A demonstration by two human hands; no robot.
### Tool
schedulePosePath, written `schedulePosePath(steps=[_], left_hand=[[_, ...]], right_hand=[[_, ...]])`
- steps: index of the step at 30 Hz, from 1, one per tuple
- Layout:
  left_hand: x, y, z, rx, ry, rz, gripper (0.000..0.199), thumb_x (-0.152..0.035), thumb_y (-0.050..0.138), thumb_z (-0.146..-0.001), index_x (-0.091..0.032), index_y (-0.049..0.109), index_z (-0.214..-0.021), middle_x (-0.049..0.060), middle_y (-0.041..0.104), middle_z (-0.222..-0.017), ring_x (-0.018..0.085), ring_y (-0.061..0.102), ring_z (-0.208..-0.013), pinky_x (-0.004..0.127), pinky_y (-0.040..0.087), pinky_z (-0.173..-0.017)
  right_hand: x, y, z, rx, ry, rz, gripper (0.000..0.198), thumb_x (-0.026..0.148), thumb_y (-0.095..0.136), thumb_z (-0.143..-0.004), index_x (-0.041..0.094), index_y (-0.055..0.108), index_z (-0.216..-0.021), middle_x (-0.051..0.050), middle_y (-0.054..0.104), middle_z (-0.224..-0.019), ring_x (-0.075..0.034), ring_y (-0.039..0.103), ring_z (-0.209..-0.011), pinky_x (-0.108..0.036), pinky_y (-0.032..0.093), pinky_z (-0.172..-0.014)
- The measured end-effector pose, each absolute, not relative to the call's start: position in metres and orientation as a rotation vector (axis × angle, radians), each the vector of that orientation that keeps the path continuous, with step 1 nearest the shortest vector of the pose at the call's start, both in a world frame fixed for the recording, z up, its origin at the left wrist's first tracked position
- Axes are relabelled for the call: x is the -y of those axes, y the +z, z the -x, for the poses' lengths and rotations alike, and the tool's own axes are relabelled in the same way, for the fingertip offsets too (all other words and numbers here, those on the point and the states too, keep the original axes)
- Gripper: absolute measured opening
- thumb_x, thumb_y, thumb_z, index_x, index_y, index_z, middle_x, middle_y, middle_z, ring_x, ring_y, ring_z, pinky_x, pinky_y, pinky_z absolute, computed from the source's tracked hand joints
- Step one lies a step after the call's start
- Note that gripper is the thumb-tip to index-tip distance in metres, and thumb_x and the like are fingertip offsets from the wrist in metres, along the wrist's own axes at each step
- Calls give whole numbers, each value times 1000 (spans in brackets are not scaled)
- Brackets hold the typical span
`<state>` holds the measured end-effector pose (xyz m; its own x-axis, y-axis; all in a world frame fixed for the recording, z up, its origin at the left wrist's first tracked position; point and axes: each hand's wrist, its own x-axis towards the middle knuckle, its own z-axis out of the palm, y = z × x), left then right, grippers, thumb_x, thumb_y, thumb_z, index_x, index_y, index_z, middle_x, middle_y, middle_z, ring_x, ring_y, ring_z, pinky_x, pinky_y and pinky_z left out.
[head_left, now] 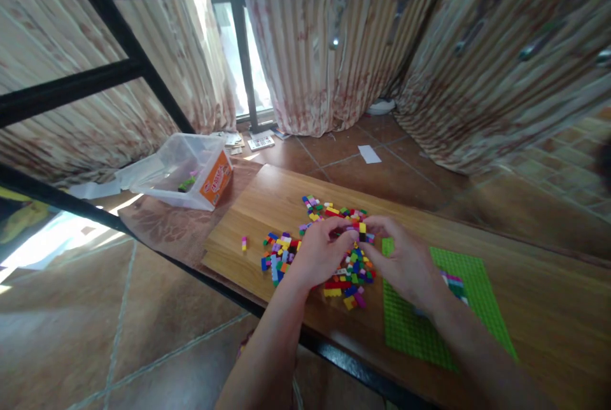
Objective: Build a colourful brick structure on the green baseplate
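My left hand (319, 254) and my right hand (405, 265) meet above a pile of small coloured toy bricks (354, 263) on a wooden board. A few joined toy bricks (362, 232), with yellow, black and purple showing, sit between my fingertips. Both hands are closed in a pinch around them; which brick each hand grips is partly hidden. Under my right forearm lies a green studded baseplate (405, 324). A small build of bricks (454, 286) stands on this plate, half covered by my right wrist.
A clear plastic bin (165, 188) with an orange label and a few pieces inside stands left of the board (260, 197). One small brick stack (244, 243) lies apart at the left. Black metal bars (162, 95) cross the view; curtains (305, 66) hang behind.
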<state>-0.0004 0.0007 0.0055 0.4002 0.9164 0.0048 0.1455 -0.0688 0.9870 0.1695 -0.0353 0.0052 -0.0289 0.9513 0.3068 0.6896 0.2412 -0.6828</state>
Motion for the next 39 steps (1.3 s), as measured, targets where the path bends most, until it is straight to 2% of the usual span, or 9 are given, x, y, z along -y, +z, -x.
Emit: schedulePosePath(steps=[4, 9, 15, 19, 22, 25, 30, 36, 39], left_hand=[[8, -1, -13, -917, 803, -1511, 22, -30, 55, -88, -18, 73, -93, 4, 71, -81, 15, 62, -70, 23, 49, -64], [14, -4, -23, -879, 731, -1433, 22, -26, 51, -89, -18, 72, -91, 6, 71, -82, 16, 65, -69, 26, 53, -65], [11, -6, -27, -904, 693, -1168, 22, -18, 47, -87, -19, 69, -92, 3, 69, -74, 12, 61, -57, 24, 52, -58], [8, -9, -24, -1003, 673, -1268, 25, -14, 46, -85, -19, 68, -96, 3, 69, -77, 13, 62, -61, 24, 51, -60], [5, -9, -18, -1210, 657, -1627, 25, -14, 47, -86, -17, 69, -96, 6, 71, -86, 18, 66, -77, 30, 52, -75], [3, -7, -12, -1346, 594, -1907, 26, -13, 46, -88, -15, 70, -97, 11, 73, -100, 23, 66, -95, 37, 49, -92], [3, -4, -8, -1400, 535, -1979, 32, -10, 48, -85, -16, 69, -108, 12, 71, -114, 25, 64, -108, 38, 47, -100], [3, -2, -8, -1371, 616, -1968, 32, -12, 55, -83, -17, 68, -112, 10, 70, -117, 25, 62, -112, 37, 45, -102], [7, 0, -12, -1202, 684, -1865, 22, -23, 54, -88, -17, 70, -102, 8, 73, -102, 21, 66, -94, 31, 49, -87]], right_hand=[[57, -8, -160, 1283, 818, 1383, 31, 38, 70, -80, 24, 64, -106, -4, 72, -94, -18, 67, -82, -33, 54, -73], [64, -22, -156, 938, 940, 1316, 28, 41, 74, -77, 22, 68, -96, -1, 70, -79, -15, 63, -70, -31, 54, -66], [65, -29, -156, 763, 1073, 1255, 32, 42, 75, -76, 22, 68, -100, -2, 72, -81, -15, 64, -68, -31, 54, -64], [66, -31, -157, 775, 1054, 1281, 34, 42, 74, -77, 23, 68, -105, -2, 74, -84, -15, 66, -68, -31, 55, -65], [67, -32, -158, 796, 1025, 1333, 37, 43, 74, -76, 22, 68, -106, -3, 74, -86, -16, 67, -70, -33, 56, -67], [68, -33, -157, 810, 1010, 1384, 38, 44, 76, -74, 21, 69, -104, -5, 75, -86, -18, 68, -72, -34, 58, -68], [69, -35, -155, 819, 988, 1412, 38, 45, 76, -73, 21, 70, -102, -5, 75, -85, -18, 69, -72, -34, 58, -65], [70, -39, -155, 849, 970, 1427, 39, 46, 74, -76, 21, 70, -106, -6, 76, -89, -20, 70, -76, -37, 59, -70], [70, -38, -154, 838, 982, 1418, 39, 45, 75, -75, 22, 70, -106, -5, 76, -88, -19, 70, -74, -38, 59, -73]])
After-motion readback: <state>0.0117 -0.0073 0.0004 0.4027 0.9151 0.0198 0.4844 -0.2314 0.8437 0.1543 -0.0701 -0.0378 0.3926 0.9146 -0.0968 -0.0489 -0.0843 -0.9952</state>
